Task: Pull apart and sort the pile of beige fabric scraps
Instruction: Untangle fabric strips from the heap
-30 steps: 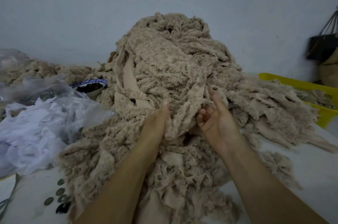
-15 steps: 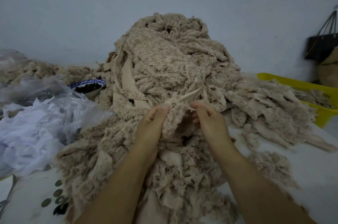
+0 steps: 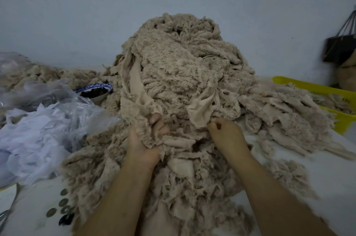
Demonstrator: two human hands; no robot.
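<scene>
Scraps of beige fleecy fabric (image 3: 183, 66) filled the middle of the head view. They were heaped high against the pale wall (image 3: 77, 14) on the far side and spilled down the white table (image 3: 331, 168) toward the near edge, between and under both forearms.

The left hand (image 3: 140, 153) lay at the near foot of the heap, left of centre. Its fingers (image 3: 162, 129) were clenched round a wad of beige fleecy strips (image 3: 145, 136) that crossed the palm, and the thumb tip showed above the wad, pressed to it. A long smooth beige band (image 3: 134, 81) ran down the left flank of the heap to just above that thumb.

The right hand (image 3: 229, 137) lay just right of centre, apart from the left hand. Its fingers (image 3: 213, 128) were curled inward, and thumb and forefinger pinched the lower corner of a smooth beige triangular scrap (image 3: 202, 108) hanging from the heap above them.

On the left sat a clear plastic bag of white scraps (image 3: 38, 129). Beyond it, a blue-and-white bowl with dark contents (image 3: 94, 91) touched the heap. Round coins (image 3: 63, 203) lay on the table at near left. On the right, a yellow plastic basket (image 3: 317, 88) held more beige pieces, and a dark bag (image 3: 339, 47) hung at far right.
</scene>
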